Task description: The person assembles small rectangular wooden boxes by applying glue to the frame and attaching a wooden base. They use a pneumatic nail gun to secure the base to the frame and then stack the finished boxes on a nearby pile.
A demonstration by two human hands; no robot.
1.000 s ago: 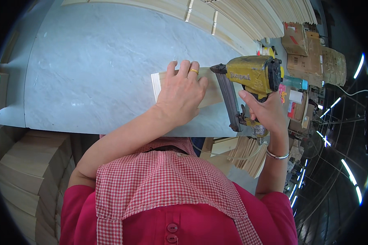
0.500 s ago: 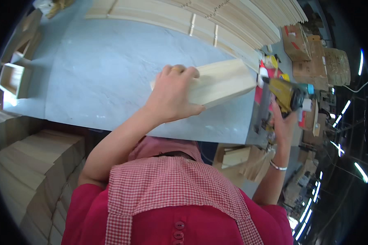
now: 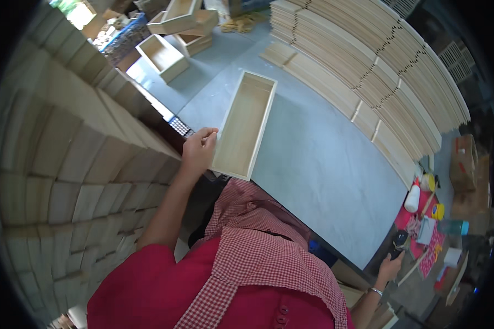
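Observation:
A long, shallow wooden box (image 3: 246, 122) with its open side up lies over the left part of the grey table (image 3: 326, 175). My left hand (image 3: 200, 148) is closed on the box's left wall, fingers bent at the rim. Far off at the lower right, my right hand (image 3: 390, 267) is wrapped round the dark grip of a nail gun (image 3: 399, 242). The gun is seen partly end-on, near the table's right edge, and my fingers hide some of it.
Stacked grooved wooden panels (image 3: 362, 60) line the table's far side. Several small wooden boxes, one an open box (image 3: 163, 56), stand at the far left. Tall stacks of wooden pieces (image 3: 66, 148) rise to my left. A white glue bottle (image 3: 413, 197) stands at the right.
The view has swung left. My left hand has carried the box leftward, and its open side now faces up. The nail gun has gone down in my right hand, away from the box.

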